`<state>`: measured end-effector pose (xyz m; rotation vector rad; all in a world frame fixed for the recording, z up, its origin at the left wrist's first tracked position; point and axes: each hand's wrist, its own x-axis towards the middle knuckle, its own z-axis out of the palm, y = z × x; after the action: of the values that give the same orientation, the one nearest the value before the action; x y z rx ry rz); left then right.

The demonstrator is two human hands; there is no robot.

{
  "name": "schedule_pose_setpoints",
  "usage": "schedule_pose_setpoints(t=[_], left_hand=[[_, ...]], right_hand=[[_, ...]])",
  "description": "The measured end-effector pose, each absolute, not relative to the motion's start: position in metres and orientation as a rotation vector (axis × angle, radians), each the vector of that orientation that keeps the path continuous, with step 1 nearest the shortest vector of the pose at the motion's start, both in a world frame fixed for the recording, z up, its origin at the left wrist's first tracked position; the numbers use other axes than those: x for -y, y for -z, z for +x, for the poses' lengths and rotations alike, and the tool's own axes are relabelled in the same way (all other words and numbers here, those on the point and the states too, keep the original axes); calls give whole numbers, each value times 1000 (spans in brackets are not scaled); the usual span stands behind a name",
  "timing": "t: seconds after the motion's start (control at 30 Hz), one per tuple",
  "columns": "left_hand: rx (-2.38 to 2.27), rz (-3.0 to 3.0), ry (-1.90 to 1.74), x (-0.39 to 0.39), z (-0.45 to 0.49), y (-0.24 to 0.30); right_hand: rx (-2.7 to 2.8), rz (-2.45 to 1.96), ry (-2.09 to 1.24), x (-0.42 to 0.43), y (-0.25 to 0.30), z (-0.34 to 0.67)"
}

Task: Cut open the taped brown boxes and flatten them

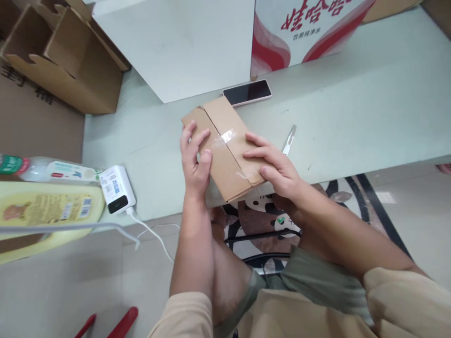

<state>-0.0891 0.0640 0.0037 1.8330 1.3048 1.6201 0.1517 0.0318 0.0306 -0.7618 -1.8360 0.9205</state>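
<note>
A small brown cardboard box is held at the front edge of the table, turned at an angle. Its top flaps meet along a seam, with a short strip of clear tape across the middle. My left hand grips the box's left side, thumb and fingertips on the top flap. On the opposite side my right hand holds the right edge, fingers lying over the other flap. A utility knife rests on the table just right of my right hand. Behind the box lies a phone, screen up.
A white box and a red-and-white carton stand at the back of the pale table. Open cardboard boxes are at far left. A white power bank with a cable, a bottle and a yellow container sit left.
</note>
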Motion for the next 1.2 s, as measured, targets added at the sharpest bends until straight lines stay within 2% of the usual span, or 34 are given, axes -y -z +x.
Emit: schedule_pose_setpoints(t=[0.13,0.23,0.33,0.43,0.63,0.8,0.9,1.0,1.2], left_hand=[[-1297,1866,-1660,-64,-84,0],[-1278,1850,-1706,-65,-83,2],[-1262,1854,-1722,-65,-84,1],[-1260,1854,-1729,-65,-83,0],[-1220,1845,-1785,-65,-79,-2],[-1244,1846,-1754,-66,-78,0],[-1251,1842,-1745,-66,-79,1],[-1241,1828,-1751,-66,-78,2],[-1251,1744,-1734,-64,-71,-3]], right_hand=[[1771,-964,-713,-35,-34,160],[1753,-1598,-520,-42,-39,174],[1949,-2237,-561,-49,-43,187],[2129,-2438,-620,-53,-42,190],[1968,-2243,-671,-53,-32,187],[1312,-1500,-1198,-57,-26,183],[1029,-1267,-1353,-59,-26,177],[949,-1178,-1301,-60,-29,171],[1043,-1013,-922,-47,-65,158]])
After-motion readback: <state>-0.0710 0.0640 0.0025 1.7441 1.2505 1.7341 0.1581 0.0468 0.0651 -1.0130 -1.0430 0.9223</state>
